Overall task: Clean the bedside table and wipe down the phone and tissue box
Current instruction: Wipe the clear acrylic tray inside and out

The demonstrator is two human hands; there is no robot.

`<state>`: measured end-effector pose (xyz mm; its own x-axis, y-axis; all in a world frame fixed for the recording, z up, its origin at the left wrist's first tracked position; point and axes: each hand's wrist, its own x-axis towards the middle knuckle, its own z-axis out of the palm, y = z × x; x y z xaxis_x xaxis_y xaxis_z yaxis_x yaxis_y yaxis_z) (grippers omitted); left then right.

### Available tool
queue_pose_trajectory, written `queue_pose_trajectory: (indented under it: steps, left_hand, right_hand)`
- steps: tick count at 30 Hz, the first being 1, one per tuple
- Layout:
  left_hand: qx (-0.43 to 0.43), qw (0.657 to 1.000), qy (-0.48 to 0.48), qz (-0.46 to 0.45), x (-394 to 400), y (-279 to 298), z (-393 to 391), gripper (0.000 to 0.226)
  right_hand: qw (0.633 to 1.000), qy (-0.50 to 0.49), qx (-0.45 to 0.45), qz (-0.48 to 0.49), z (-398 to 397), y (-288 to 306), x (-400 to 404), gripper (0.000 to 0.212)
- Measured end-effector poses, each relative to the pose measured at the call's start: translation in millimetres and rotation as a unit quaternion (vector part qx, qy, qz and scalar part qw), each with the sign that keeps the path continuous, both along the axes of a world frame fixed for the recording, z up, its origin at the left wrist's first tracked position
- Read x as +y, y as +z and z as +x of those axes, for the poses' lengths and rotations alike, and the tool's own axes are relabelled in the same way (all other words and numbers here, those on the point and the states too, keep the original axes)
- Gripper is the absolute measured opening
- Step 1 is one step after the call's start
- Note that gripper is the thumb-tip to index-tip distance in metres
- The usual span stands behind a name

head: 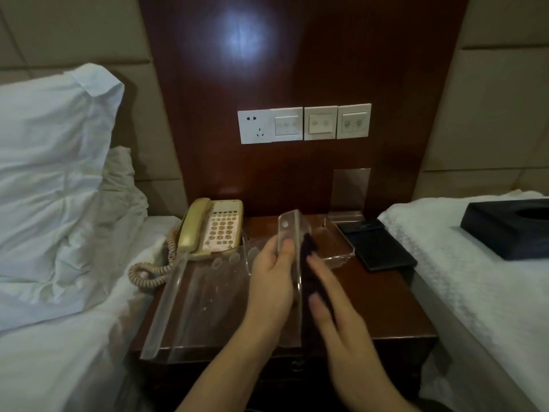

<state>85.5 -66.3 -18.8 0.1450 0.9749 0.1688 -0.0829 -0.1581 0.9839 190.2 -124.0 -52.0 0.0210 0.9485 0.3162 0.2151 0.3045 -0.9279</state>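
Note:
My left hand (pixel 273 272) grips the upright panel of a clear acrylic stand (pixel 208 295) over the middle of the dark wooden bedside table (pixel 383 310), thumb on the panel's edge. My right hand (pixel 329 301), blurred by motion, holds a dark cloth (pixel 309 248) against the panel's right face. The beige corded phone (pixel 214 227) sits at the table's back left, handset on its cradle. A black tissue box (pixel 511 227) lies on the right bed, apart from both hands.
A clear acrylic tray (pixel 335 245) and an upright acrylic sign holder (pixel 350 188) stand at the table's back. A black folder (pixel 377 245) lies at the back right. Beds flank the table, with pillows (pixel 50 173) on the left. Wall switches (pixel 303 123) sit above.

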Motion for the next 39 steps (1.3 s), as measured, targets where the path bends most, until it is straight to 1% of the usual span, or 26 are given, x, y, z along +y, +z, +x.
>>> queue_pose_trajectory:
  steps: [2, 5, 7, 9, 12, 14, 17, 19, 22, 23, 25, 28, 31, 34, 36, 39]
  left_hand:
    - [0.017, 1.0, 0.011, 0.005, 3, -8, 1, 0.03]
    - [0.039, 0.999, -0.003, -0.007, 3, -23, 8, 0.03]
    - [0.049, 0.998, -0.033, -0.027, 1, -31, 14, 0.031]
    - [0.058, 0.996, -0.046, -0.053, 3, -36, 20, 0.031]
    - [0.066, 0.996, -0.013, -0.053, 15, -41, 23, 0.03]
    - [0.086, 0.995, 0.016, -0.055, 26, -46, 25, 0.032]
    - [0.102, 0.992, 0.027, -0.071, 35, -61, 31, 0.035]
    - [0.104, 0.991, 0.027, -0.079, 39, -68, 35, 0.035]
    - [0.089, 0.993, 0.023, -0.077, 42, -68, 41, 0.031]
    - [0.084, 0.993, 0.019, -0.081, 44, -68, 43, 0.034]
    - [0.074, 0.993, 0.008, -0.095, 45, -69, 45, 0.035]
    - [0.06, 0.993, 0.009, -0.099, 42, -74, 45, 0.029]
    - [0.071, 0.993, 0.014, -0.097, 38, -84, 43, 0.036]
    - [0.09, 0.989, 0.007, -0.117, 36, -85, 37, 0.046]
    - [0.092, 0.987, -0.001, -0.134, 37, -83, 31, 0.046]
    - [0.114, 0.986, -0.002, -0.118, 31, -79, 21, 0.042]
  right_hand:
    - [1.0, 0.004, -0.014, -0.014, -2, -17, -16, 0.045]
    - [1.0, -0.014, -0.001, -0.025, 11, -18, 5, 0.046]
    - [0.998, -0.053, 0.027, -0.022, 23, -11, 35, 0.046]
    - [0.994, -0.07, 0.075, -0.031, 30, -6, 56, 0.045]
    - [0.989, -0.047, 0.123, -0.071, 21, -22, 43, 0.047]
    - [0.986, -0.035, 0.127, -0.102, 14, -38, 25, 0.049]
    - [0.984, -0.045, 0.127, -0.113, 19, -55, 26, 0.052]
    - [0.982, -0.05, 0.139, -0.12, 21, -58, 31, 0.053]
    - [0.979, -0.061, 0.149, -0.124, 26, -64, 37, 0.045]
    - [0.977, -0.064, 0.156, -0.129, 28, -64, 38, 0.044]
    - [0.973, -0.065, 0.174, -0.138, 31, -62, 40, 0.048]
    - [0.971, -0.046, 0.179, -0.151, 33, -58, 42, 0.063]
    - [0.967, -0.035, 0.173, -0.181, 34, -55, 43, 0.065]
    - [0.956, -0.068, 0.197, -0.207, 38, -58, 47, 0.053]
    - [0.947, -0.087, 0.22, -0.219, 40, -56, 49, 0.051]
    - [0.94, -0.099, 0.24, -0.222, 41, -54, 51, 0.058]
